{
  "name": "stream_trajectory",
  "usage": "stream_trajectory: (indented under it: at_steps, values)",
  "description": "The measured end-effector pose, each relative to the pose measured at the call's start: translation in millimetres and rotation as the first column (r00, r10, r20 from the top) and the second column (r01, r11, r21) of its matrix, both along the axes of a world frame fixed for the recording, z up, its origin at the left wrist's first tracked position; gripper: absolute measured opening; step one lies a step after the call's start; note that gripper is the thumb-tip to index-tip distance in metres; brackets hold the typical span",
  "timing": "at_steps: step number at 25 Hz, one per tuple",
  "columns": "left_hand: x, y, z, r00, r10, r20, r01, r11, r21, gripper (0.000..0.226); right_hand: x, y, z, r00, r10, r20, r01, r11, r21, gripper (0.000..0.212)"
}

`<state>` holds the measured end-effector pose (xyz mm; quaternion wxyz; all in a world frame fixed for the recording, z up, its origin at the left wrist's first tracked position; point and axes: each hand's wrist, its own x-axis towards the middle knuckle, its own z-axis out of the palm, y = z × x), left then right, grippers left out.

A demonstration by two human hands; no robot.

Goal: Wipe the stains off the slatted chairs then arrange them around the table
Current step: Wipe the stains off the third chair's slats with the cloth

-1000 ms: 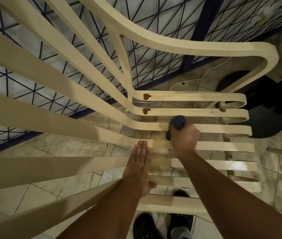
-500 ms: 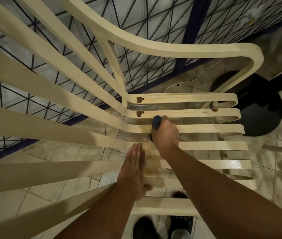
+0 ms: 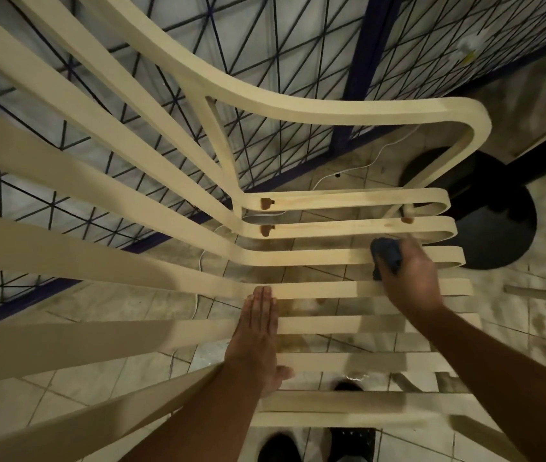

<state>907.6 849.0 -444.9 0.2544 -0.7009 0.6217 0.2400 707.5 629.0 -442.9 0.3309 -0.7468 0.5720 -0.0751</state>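
1. Single head-worn view, aimed steeply downward over the slatted chair (image 3: 315, 323) to the tiled floor (image 3: 98, 308); the wearer's shoes (image 3: 278, 450) sit at the bottom edge.
2. Range close: seat slats fill most of the frame.
3. Wide-angle lens apparently bows the slats; right side blurred.

Eating area, seemingly: tiled floor (image 3: 538, 328), grille wall (image 3: 298, 45), pedestal table base (image 3: 498, 241).

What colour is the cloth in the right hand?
Dark blue; the cloth shows best in the head view.
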Motion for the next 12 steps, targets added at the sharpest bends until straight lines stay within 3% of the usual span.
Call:
stream_trajectory:
  at_steps: [4,8,10,12]
  values:
    - [-0.9,0.2,-3.1,1.000,-0.004,0.024,0.004,1.000,-0.008,0.124,17.0,63.6,-20.6,0.988,0.147,0.039,-0.143,0.986,-0.081,0.025]
    - [-2.6,-3.1,-3.6,0.997,-0.041,0.068,0.038,0.998,0.046,0.118,89.2,94.2,-27.0,0.888,0.385,0.249,-0.409,0.911,0.048,0.028]
    - [-3.4,-5.9,-4.8,0.997,-0.048,0.057,0.045,0.998,0.050,0.116,119.9,96.0,-14.4,0.892,0.265,0.366,-0.364,0.902,0.234,0.029]
    - [-2.5,-5.1,-5.9,0.997,-0.041,0.073,0.039,0.999,0.033,0.122,130.6,88.1,-8.9,0.883,-0.080,0.463,-0.167,0.868,0.468,0.034]
